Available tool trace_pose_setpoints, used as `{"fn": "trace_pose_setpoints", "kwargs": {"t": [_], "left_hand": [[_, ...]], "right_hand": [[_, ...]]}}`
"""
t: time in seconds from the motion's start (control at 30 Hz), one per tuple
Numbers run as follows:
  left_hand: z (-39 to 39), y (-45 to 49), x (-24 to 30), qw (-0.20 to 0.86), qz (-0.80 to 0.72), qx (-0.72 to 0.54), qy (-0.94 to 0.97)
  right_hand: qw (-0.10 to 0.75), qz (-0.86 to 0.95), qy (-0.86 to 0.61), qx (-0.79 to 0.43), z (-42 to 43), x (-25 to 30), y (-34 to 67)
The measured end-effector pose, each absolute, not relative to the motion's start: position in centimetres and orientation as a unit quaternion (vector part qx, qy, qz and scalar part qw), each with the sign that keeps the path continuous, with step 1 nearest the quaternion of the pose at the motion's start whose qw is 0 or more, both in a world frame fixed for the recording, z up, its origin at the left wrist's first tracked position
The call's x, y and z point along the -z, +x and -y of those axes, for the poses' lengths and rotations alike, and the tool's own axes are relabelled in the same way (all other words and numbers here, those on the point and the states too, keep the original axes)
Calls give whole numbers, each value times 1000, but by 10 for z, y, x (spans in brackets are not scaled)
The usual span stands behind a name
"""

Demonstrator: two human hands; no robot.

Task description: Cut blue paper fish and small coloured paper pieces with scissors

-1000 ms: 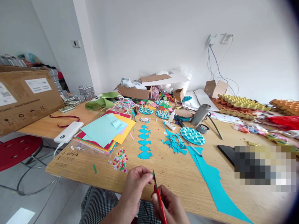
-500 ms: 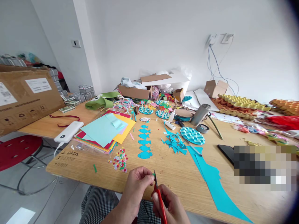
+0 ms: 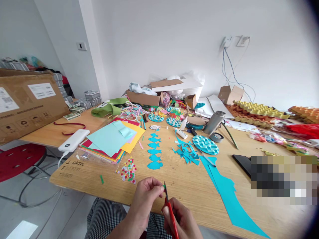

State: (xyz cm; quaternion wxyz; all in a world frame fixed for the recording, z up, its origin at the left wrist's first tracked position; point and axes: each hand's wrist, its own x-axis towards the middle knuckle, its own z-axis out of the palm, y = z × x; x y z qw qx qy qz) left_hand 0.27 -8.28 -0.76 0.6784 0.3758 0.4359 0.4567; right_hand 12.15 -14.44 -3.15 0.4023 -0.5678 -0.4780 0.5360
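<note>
Between the thumb and fingers of my left hand [image 3: 149,196] a tiny piece of green paper [image 3: 164,187] is pinched. My right hand [image 3: 183,219] is closed around the red handles of a pair of scissors [image 3: 170,212], whose dark blades point up and touch or nearly touch the green paper. Beyond my hands, several blue paper fish [image 3: 154,151] lie in a column. A pile of small coloured paper dots [image 3: 128,171] is to the left of the fish, and a green paper strip [image 3: 101,179] lies near the table edge.
Coloured paper sheets [image 3: 112,136] and a white power bank [image 3: 74,140] are on the left. To the right lie blue paper scraps [image 3: 186,153], a large blue sheet [image 3: 231,199], a blue wavy disc [image 3: 205,145], a steel bottle [image 3: 214,122] and a black phone [image 3: 241,163].
Almost nothing differs. Both hands keep the same hold on the green paper and the scissors, and the view has shifted very slightly.
</note>
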Motion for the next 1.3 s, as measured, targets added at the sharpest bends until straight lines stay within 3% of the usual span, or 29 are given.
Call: {"fn": "trace_pose_setpoints", "kwargs": {"t": [1.3], "left_hand": [[84,2,-5,689,-430,-436,388]], "right_hand": [[397,462,-581,-539,145,27,121]]}}
